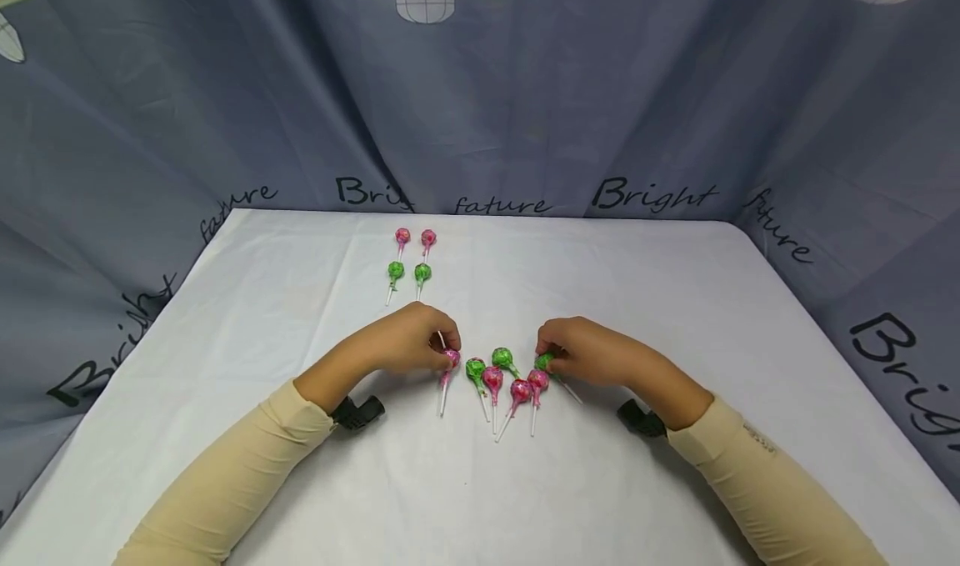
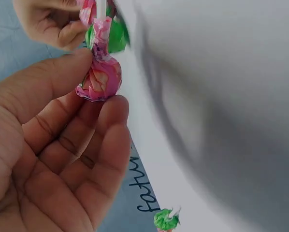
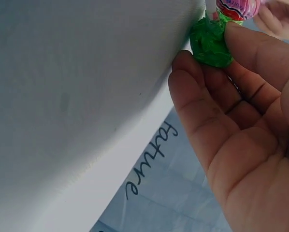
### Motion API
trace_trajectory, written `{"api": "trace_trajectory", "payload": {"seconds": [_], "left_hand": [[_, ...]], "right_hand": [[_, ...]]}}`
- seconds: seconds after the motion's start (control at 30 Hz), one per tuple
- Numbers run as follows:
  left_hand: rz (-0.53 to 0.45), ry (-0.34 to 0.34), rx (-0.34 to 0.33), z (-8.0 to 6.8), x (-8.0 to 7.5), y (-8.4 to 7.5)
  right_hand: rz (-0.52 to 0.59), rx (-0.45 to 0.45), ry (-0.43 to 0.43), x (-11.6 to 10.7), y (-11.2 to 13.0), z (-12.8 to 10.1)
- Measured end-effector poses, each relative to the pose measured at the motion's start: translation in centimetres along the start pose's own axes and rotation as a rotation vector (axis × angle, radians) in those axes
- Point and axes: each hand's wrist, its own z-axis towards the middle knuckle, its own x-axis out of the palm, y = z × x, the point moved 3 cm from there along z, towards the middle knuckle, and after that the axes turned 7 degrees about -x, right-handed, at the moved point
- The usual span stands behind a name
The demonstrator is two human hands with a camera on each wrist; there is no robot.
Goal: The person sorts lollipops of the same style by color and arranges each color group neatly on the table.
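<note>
Left hand [image 1: 411, 343] pinching pink lollipop [image 1: 451, 358], right hand [image 1: 585, 351] green lollipop [image 1: 544, 361]

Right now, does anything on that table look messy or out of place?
Slightly. Four lollipops at the back lie in a tidy square, pink above green, while the near lollipops lie bunched with sticks splayed. The left hand pinches a pink lollipop; the right hand pinches a green lollipop. Nothing looks damaged.

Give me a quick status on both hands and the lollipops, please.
Left hand pinches a pink lollipop. Right hand pinches a green lollipop. Five loose lollipops between them; four sorted farther back. Nothing in the way.
</note>
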Motion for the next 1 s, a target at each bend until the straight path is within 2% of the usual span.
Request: {"api": "trace_trajectory", "payload": {"seconds": [0.13,0.3,0.5,0.73,0.87,1.0], "left_hand": [[0.015,-0.004,0.008,0.9,-1.4,0.3],[0.040,-0.020,-0.011,2.8,-3.4,0.4],[0.000,-0.040,-0.025,5.5,-5.7,1.0],[-0.025,-0.045,-0.045,8.5,-8.1,3.7],[-0.040,-0.089,-0.078,10.3,-9.3,5.5],[-0.036,-0.137,-0.122,11.9,-9.9,6.8]], "right_hand": [[0.002,-0.006,0.011,0.1,0.1,0.2],[-0.007,0.008,0.012,0.1,0.0,0.2],[0.003,0.003,0.006,0.1,-0.1,0.1],[0.007,-0.022,0.008,0.0,0.0,0.4],[0.014,-0.024,0.007,0.0,0.0,0.4],[0.016,-0.012,0.008,0.0,0.0,0.2]]}}
